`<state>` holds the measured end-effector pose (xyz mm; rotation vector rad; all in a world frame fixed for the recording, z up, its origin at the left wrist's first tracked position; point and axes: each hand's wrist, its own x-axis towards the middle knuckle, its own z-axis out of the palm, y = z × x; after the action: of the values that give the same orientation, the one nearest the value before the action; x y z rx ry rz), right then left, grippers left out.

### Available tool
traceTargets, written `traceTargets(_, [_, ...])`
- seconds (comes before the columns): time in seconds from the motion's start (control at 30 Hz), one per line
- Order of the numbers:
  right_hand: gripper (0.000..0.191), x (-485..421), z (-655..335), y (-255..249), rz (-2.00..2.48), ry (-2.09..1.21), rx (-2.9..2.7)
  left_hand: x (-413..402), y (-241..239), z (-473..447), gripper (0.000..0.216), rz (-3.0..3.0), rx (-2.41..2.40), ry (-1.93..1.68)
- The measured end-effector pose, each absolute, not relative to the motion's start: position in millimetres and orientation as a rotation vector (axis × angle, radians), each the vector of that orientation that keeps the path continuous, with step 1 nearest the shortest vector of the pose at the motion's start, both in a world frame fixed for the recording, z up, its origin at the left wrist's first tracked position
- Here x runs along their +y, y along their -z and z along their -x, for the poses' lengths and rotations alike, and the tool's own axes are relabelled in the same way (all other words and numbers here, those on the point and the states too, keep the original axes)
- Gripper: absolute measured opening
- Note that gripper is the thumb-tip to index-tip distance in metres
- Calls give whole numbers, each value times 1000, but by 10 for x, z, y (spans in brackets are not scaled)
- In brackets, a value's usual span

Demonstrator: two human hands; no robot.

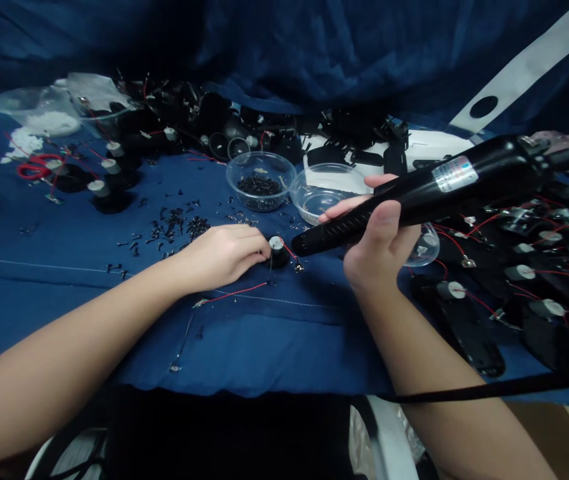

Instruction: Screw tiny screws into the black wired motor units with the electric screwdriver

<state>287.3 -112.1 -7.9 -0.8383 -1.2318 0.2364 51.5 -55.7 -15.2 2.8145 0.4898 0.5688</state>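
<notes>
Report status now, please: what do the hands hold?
Left hand on small black round part with white top, red wire. Right hand gripping black corded soldering iron, tip beside that part. Clear bowl of small black parts behind.

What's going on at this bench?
A person's left hand is pinching a small round black part with a white top and red wire on a blue cloth. Their right hand grips a black soldering iron, its tip close to that part. Nearby are a clear bowl of small black pieces and rows of similar wired parts.
</notes>
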Motion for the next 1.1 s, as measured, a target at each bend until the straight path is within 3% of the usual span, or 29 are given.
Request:
traceTargets(0.63, [39, -1133, -2869, 87, 844, -248, -1229, -582, 136, -526, 23, -3057, 441, -588])
traceTargets(0.87, [34, -1115, -2873, 89, 775, -279, -1220, -441, 14, -279, 23, -2804, 499, -645])
traceTargets(1.1, [38, -1145, -2840, 70, 788, -343, -1148, -324, -98, -111, 22, -2812, 635, -389])
